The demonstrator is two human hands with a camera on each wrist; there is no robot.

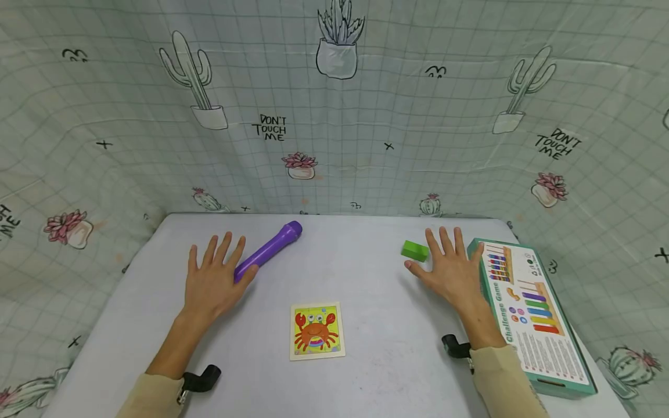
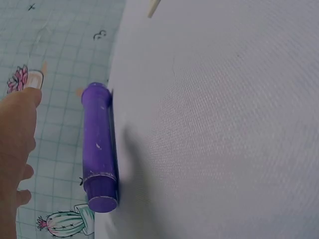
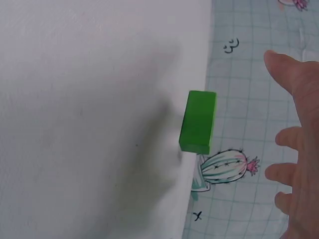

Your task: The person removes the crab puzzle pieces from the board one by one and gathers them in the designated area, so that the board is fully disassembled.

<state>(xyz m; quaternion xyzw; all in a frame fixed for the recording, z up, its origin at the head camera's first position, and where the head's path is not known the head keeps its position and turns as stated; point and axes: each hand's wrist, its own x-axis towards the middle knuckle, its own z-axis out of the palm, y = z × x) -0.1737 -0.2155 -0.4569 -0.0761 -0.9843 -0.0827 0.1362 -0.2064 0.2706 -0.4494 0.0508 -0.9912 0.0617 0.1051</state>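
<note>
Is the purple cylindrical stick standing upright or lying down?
Lying down: the purple cylindrical stick stretches lengthwise along the white tabletop in both the head and left wrist views.

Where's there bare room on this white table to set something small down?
A wide free patch lies between the purple tube and green block, beyond the crab tile. Another lies between the tile and right hand. Crowding is at right, around the block, right hand and game box. The left hand crowds the tube.

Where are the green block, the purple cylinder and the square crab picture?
green block (image 3: 198, 118), right wrist view, on its large face
purple cylinder (image 2: 98, 142), left wrist view, mid-length on its barrel
square crab picture (image 1: 316, 333), head view, on the crab's body
</note>
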